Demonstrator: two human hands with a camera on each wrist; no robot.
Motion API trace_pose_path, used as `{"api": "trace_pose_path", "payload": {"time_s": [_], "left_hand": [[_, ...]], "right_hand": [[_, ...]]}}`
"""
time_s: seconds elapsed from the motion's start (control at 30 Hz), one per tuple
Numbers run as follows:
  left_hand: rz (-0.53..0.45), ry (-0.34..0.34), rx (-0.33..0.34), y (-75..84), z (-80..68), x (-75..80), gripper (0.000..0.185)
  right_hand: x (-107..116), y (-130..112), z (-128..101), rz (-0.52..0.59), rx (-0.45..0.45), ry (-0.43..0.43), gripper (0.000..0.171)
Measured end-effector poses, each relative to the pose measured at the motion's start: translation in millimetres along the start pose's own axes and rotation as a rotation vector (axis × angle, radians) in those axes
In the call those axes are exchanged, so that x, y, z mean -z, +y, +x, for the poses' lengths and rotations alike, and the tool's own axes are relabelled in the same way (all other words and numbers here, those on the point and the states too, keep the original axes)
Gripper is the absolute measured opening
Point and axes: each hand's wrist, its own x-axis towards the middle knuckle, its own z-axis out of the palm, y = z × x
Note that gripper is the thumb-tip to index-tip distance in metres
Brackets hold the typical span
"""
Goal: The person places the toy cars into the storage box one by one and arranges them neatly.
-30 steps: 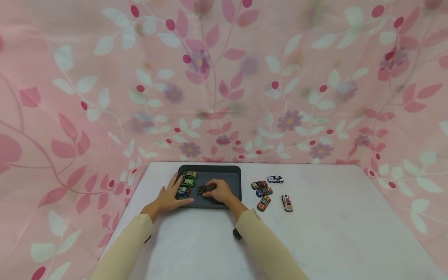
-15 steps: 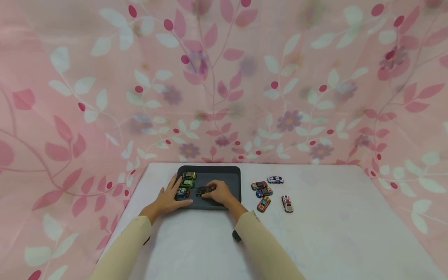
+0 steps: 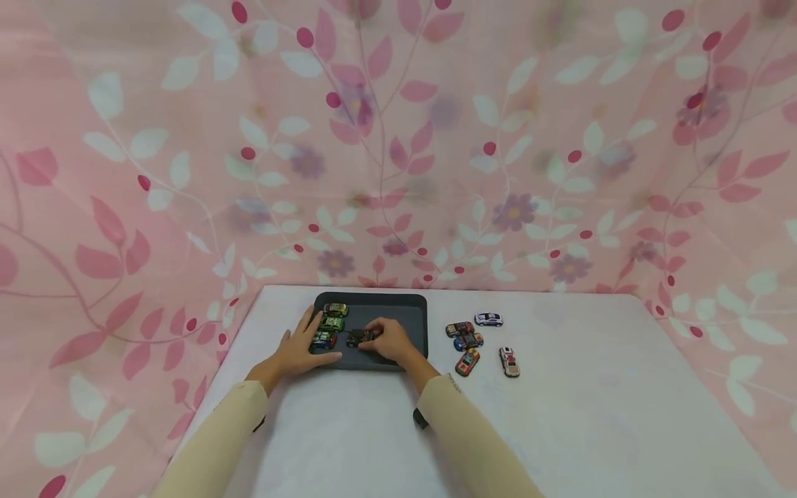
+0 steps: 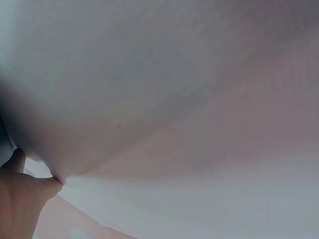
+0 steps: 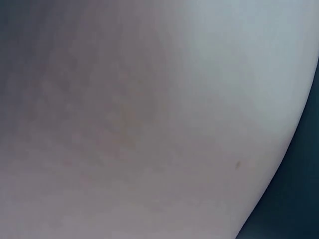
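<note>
My right hand (image 3: 389,340) pinches a dark toy car (image 3: 358,337) low over the floor of a dark grey tray (image 3: 398,300) in the head view. At the tray's left side my left hand (image 3: 297,351) lies with fingers spread, fingertips along the left wall and thumb over the front rim. Beside those fingers three toy cars stand in a column: a yellow-green one (image 3: 336,310) at the back, a bright green one (image 3: 332,324), and a blue-and-green one (image 3: 324,339) in front. The left wrist view catches part of the left hand (image 4: 22,199).
Right of the tray, several toy cars lie on the white table (image 3: 573,401): a white one (image 3: 488,319), a red-and-black one (image 3: 459,329), a blue one (image 3: 468,342), a red-orange one (image 3: 467,362) and a white-and-red one (image 3: 509,362). A floral pink cloth (image 3: 398,173) hangs behind.
The right hand and its dark car have shifted slightly left, nearer the column of cars. The left hand has stayed in place.
</note>
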Motion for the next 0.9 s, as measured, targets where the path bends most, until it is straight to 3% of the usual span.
{"api": "trace_pose_path", "payload": {"time_s": [0.4, 0.53, 0.63, 0.77, 0.9], "left_hand": [[-0.014, 0.008, 0.029, 1.3, -6.3, 2.6, 0.116], [-0.012, 0.010, 0.038, 1.2, -5.6, 3.4, 0.117], [-0.021, 0.020, 0.033, 2.3, -3.2, 4.5, 0.116], [-0.020, 0.001, 0.020, 3.5, -2.1, 4.7, 0.115], [-0.018, -0.022, 0.024, 3.8, -3.4, 3.4, 0.115]], "right_hand": [[-0.5, -4.9, -3.0, -0.003, 0.017, -0.002, 0.036], [1.0, -7.6, -3.5, -0.013, 0.020, -0.010, 0.044], [3.1, -9.0, -3.1, -0.046, 0.031, 0.037, 0.051], [6.4, -7.6, -5.9, -0.176, 0.093, 0.092, 0.061], [17.4, -9.1, -12.3, -0.342, 0.199, 0.091, 0.072]]}}
